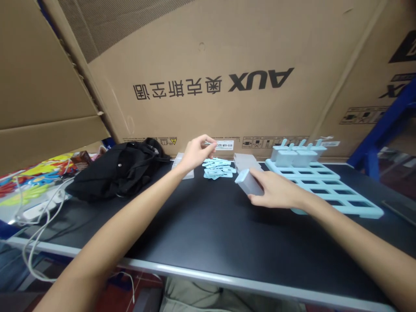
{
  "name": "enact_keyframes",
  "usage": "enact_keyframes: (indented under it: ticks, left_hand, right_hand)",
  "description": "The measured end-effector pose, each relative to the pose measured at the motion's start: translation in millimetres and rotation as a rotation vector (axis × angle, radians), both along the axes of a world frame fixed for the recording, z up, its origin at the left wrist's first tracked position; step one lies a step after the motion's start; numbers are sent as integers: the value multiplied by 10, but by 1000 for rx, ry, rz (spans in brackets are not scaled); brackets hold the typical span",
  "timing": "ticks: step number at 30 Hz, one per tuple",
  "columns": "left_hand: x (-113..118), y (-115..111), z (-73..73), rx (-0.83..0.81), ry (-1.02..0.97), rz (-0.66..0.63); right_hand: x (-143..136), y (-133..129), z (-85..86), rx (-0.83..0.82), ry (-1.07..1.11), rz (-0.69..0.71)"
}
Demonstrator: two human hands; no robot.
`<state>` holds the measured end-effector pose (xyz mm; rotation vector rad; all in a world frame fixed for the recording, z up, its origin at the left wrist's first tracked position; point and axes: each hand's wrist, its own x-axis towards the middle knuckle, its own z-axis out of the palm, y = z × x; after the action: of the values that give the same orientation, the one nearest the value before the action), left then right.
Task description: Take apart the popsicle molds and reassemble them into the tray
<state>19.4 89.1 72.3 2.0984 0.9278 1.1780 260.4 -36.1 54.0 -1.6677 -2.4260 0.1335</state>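
L hand (198, 152) is pinching narrow, w/ what looks like a thin pale piece at its tips, just above the heap of flat light-blue plastic sticks (216, 170). R hand (276, 189) is holding a frosted, box-shaped plastic mould w/ a light-blue end (254, 184) btwn thumb & fingers, tilted, blue end facing L fingers; more frosted moulds (246, 160) are lying just beyond R fingertips. Light, even pressure on the sides is prob. helping, as hard squeezing is risking flexed walls or a slip.
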Motion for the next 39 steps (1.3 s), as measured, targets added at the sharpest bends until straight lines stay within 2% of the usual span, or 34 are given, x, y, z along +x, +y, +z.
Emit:
enact_keyframes:
  ticks: [2, 5, 8, 11, 14, 19, 21, 25, 29, 33, 36, 39]
  left_hand:
    - [-45, 179, -2, 94, 165, 90]
    - [-81, 288, -64, 202, 486, 125]
    - [-107, 200, -156, 295, 693, 166]
    - [-132, -11, -226, 371, 696, 191]
    - [-140, -264, -239, 349, 626, 42]
    - [-67, -643, -215, 121, 499, -456]
    - [-22, -734, -238, 76, 484, -532]
    - [21, -781, -320, 122, 449, -515]
    - [-1, -756, -340, 181, 483, -483]
    - [-44, -726, -307, 213, 520, -346]
    - [-86, -695, -336, 254, 603, -233]
    - [-123, -668, -434, 342, 772, -211]
  right_hand:
    - [-26, -20, -2, -3, -16, 9]
    - [-66, -65, -3, -32, -34, 30]
    - [-69, -92, 1, -53, -29, 42]
    - [-62, -103, 9, -55, -33, 45]
    - [-79, -112, 11, -53, -60, 51]
    - [-134, -126, -35, -47, -65, 88]
    - [-150, -126, -70, -53, -41, 106]
    - [-184, -121, -120, -53, 16, 134]
    - [-215, -146, -87, 21, -23, 92]
    - [-220, -126, 36, 48, -89, 82]
    - [-255, 65, 155, 92, -162, 37]
    - [-376, 421, 263, 134, -243, -68]
